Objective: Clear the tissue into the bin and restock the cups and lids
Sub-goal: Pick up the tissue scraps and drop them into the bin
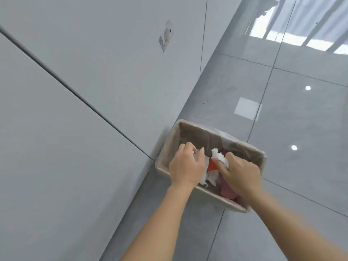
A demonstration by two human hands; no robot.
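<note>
A rectangular beige bin (203, 133) lined with a clear plastic bag stands on the floor against the wall. Both my hands are over its open top. My right hand (241, 171) pinches a crumpled white tissue (219, 157) between thumb and fingers. My left hand (186, 164) is curled around another piece of white tissue (253, 157), mostly hidden under the fingers. Inside the bin lie white tissue scraps (212, 178), something red (212, 164) and something pink (227, 189). No cups or lids are in view.
A light grey panelled wall (84, 91) fills the left side, with a small worn patch (166, 35) on it. Glossy grey floor tiles (282, 110) stretch to the right, reflecting ceiling lights and a window.
</note>
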